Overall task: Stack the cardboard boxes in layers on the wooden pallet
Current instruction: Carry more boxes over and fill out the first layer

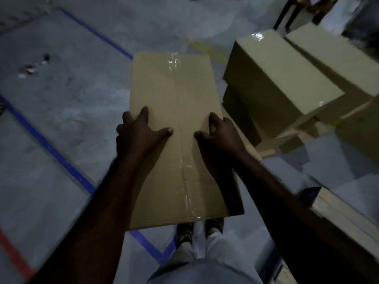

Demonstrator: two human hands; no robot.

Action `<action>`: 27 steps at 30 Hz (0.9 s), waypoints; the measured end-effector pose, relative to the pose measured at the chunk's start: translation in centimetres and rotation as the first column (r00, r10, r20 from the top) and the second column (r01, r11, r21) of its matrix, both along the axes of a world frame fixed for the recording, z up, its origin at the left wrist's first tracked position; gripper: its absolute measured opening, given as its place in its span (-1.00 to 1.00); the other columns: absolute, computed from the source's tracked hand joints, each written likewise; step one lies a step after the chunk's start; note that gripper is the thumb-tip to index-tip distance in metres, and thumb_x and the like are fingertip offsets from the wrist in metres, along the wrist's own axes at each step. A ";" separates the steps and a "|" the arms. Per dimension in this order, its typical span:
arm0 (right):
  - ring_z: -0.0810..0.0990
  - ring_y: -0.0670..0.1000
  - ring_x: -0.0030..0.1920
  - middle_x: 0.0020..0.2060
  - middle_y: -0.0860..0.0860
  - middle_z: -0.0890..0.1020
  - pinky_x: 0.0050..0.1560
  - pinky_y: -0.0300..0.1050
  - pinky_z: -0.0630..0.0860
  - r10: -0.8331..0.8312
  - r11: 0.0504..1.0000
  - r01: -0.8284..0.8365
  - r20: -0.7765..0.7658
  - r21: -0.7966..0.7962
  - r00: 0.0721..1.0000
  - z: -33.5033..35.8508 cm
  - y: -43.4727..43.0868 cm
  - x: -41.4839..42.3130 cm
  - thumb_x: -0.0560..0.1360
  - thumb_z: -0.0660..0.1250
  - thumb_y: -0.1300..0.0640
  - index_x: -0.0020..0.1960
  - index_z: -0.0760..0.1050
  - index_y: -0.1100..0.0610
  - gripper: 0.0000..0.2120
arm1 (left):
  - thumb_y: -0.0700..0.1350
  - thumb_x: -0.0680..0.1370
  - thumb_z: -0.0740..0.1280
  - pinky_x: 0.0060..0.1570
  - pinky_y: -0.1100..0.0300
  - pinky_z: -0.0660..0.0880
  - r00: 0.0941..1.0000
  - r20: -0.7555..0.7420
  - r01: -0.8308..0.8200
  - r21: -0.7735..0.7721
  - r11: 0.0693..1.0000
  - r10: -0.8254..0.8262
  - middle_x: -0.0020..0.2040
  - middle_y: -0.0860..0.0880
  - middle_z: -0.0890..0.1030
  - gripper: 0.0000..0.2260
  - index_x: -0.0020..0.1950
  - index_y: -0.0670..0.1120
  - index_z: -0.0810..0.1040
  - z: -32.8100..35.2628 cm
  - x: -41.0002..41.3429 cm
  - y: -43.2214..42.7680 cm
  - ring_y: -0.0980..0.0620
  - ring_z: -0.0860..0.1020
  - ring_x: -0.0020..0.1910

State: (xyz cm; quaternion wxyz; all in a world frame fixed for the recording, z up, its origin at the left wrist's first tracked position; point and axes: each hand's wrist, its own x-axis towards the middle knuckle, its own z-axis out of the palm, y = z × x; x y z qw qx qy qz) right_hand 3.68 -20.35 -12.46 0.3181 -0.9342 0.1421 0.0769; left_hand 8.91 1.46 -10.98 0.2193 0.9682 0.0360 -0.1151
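A warehouse: lined concrete floor (61,89), stacked cardboard boxes (276,78), wooden pallet (338,218).

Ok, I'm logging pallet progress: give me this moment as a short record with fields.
held: long brown cardboard box sealed with clear tape, lengthways away from the person
left hand: grips the box's left edge, thumb on top
right hand: grips its right edge, thumb on top
stack: plain brown cardboard boxes, at least two layers, right of the held box
under stack: pale wooden pallet, partly visible
floor: grey concrete floor with blue tape lines
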 end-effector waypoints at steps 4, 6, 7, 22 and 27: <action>0.51 0.25 0.22 0.33 0.25 0.38 0.13 0.00 0.52 -0.155 0.988 0.155 -0.011 -0.017 0.988 2.5 -2.2 -5.0 0.50 0.38 -0.25 0.51 0.27 0.07 -0.28 | 0.45 0.37 0.36 0.26 -0.15 0.40 0.984 0.032 0.174 0.015 0.985 -0.175 0.52 -0.19 0.15 -0.10 0.58 0.09 0.16 2.2 -2.0 -3.3 -0.32 0.29 0.39; 0.50 0.26 0.24 0.31 0.26 0.39 0.18 0.01 0.52 -0.234 0.972 0.233 -0.005 -0.026 0.972 3.3 -3.4 -7.5 0.49 0.39 -0.25 0.50 0.29 0.09 -0.29 | 0.44 0.38 0.36 0.27 -0.13 0.39 0.966 0.026 0.257 0.006 0.966 -0.257 0.51 -0.20 0.16 -0.14 0.56 0.08 0.19 2.8 -3.1 -5.2 -0.33 0.30 0.39; 0.51 0.26 0.23 0.30 0.26 0.40 0.19 0.01 0.52 -0.274 0.961 0.274 -0.002 -0.027 0.962 3.5 -3.9 -8.8 0.50 0.39 -0.24 0.49 0.31 0.09 -0.30 | 0.44 0.39 0.35 0.26 -0.13 0.40 0.952 0.024 0.305 0.004 0.952 -0.305 0.51 -0.21 0.16 -0.15 0.55 0.08 0.20 3.1 -3.8 -6.1 -0.33 0.30 0.38; 0.48 0.21 0.29 0.36 0.19 0.40 0.14 -0.01 0.49 -0.750 0.660 0.750 0.013 -0.049 0.661 5.5 -8.6 -30.7 0.42 0.37 -0.37 0.48 0.31 -0.02 -0.24 | 0.40 0.41 0.37 0.17 -0.11 0.47 0.675 0.071 0.738 -0.035 0.674 -0.734 0.47 -0.19 0.25 -0.22 0.50 0.04 0.29 5.3 -18.1 -17.9 -0.30 0.39 0.34; 0.49 0.21 0.28 0.35 0.17 0.36 0.22 0.02 0.49 -0.867 0.498 0.867 0.018 -0.021 0.498 7.8 -7.4 -39.4 0.40 0.41 -0.35 0.54 0.24 -0.06 -0.18 | 0.42 0.38 0.39 0.20 -0.14 0.47 0.529 0.056 0.849 -0.045 0.527 -0.847 0.48 -0.18 0.25 -0.15 0.55 0.05 0.25 6.3 -24.3 -20.7 -0.28 0.36 0.38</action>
